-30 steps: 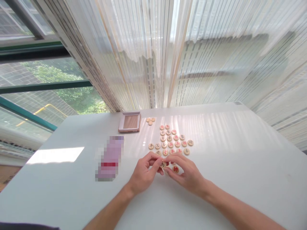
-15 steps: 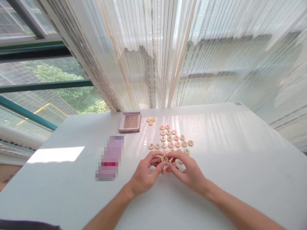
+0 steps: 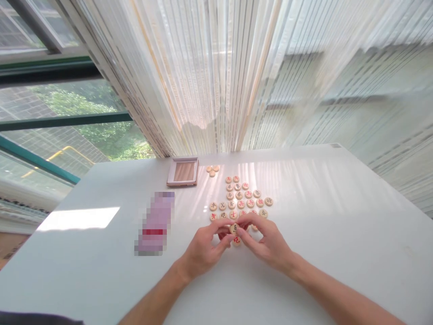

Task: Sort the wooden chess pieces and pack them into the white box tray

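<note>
Round pale wooden game disc, flat and coin-shaped with a black character on its upturned face, sits pinched between the fingertips of both hands just above the white table, near its front middle. The left hand closes its thumb and forefinger on the disc's left edge, with the other fingers curled under. The right hand meets it from the other side, thumb and forefinger tight on the right edge.

Just below the held piece, between the two hands, is a second wooden disc with a red character; whether it lies on the table or is held cannot be told.

Just beyond the fingers lies a loose group of similar wooden discs with red and black characters, all flat and face up. Farther back are three plain-faced discs, touching one another, beside a shallow wood-framed rectangular tray. A pixelated purplish block lies to the left.
</note>
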The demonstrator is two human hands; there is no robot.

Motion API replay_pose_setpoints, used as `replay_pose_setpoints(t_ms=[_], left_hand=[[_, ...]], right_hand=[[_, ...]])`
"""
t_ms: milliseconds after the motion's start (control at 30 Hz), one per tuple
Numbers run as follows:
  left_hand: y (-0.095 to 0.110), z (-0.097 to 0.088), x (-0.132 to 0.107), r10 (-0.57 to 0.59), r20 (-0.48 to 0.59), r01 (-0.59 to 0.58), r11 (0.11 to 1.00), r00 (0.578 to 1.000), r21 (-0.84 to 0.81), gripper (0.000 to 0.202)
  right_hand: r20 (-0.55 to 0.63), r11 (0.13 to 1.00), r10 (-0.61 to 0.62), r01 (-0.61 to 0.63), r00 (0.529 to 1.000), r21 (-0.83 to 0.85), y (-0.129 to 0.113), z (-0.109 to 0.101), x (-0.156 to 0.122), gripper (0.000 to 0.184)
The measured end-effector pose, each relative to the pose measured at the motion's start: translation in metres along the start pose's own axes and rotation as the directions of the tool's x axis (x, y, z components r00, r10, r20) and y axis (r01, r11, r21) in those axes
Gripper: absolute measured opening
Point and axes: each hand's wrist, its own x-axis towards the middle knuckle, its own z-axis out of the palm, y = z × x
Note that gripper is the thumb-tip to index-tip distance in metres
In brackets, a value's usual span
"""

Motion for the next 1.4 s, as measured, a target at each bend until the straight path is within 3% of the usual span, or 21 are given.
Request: replay_pose_setpoints(t_ms=[300,467,767,933,1400], left_hand=[[0.000,0.001,-0.001,0.036,0.019,-0.036,0.999,0.999,-0.041,0.028],[0.002,0.001,-0.001,0.035,0.035,-0.034,0.999,0.999,-0.028,0.027],[0.003,-0.002,-0.002,-0.046,-0.038,0.044,0.998,0.998,-0.055,0.026],[0.010,-0.005,0.000,-0.119,-0.026,0.115,0.985,0.993,-0.125,0.025],[0.010,-0.008,0.002,-0.226,-0.003,0.221,0.954,0.974,-0.203,0.018]], right_hand=[[-0.033,0.996,0.091,-0.090,0.995,0.024,-0.001,0.001,0.001,0.009],[-0.034,0.997,0.075,-0.075,0.997,-0.002,-0.003,0.001,0.001,0.015],[-0.051,0.998,0.056,-0.056,0.997,0.002,-0.001,0.005,-0.001,0.017],[0.016,0.999,-0.038,0.037,0.999,0.037,-0.003,0.005,-0.003,0.023],[-0.020,0.974,-0.202,0.199,0.979,-0.111,0.007,0.010,-0.005,0.026]])
